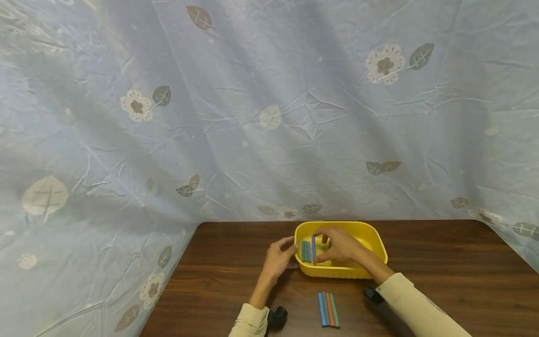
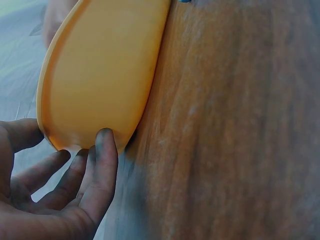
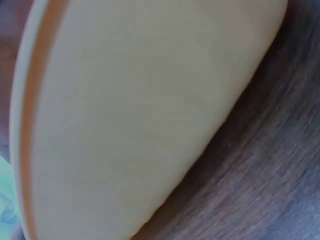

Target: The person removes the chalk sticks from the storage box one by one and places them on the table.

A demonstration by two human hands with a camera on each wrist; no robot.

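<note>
A yellow plastic tub (image 1: 345, 272) stands toward the back of the table. My left hand (image 1: 276, 260) holds its left end, thumb at the rim and fingertips against the outer wall (image 2: 100, 70) in the left wrist view. Inside the tub, my right hand (image 1: 338, 245) pinches a slim blue stick (image 1: 313, 247) lengthwise between thumb and index finger. Left of it, green and blue sticks (image 1: 305, 252) lie side by side against the tub's left end. In the right wrist view, the tub's side (image 3: 135, 110) hides that hand's fingers and the stick.
In front of the tub, a row of blue, green and red sticks (image 1: 328, 310) lies on the brown wooden table (image 1: 219, 281). A pale blue patterned cloth (image 1: 269, 117) hangs behind and beside the table. Black wrist devices (image 1: 278, 318) sit at both cuffs.
</note>
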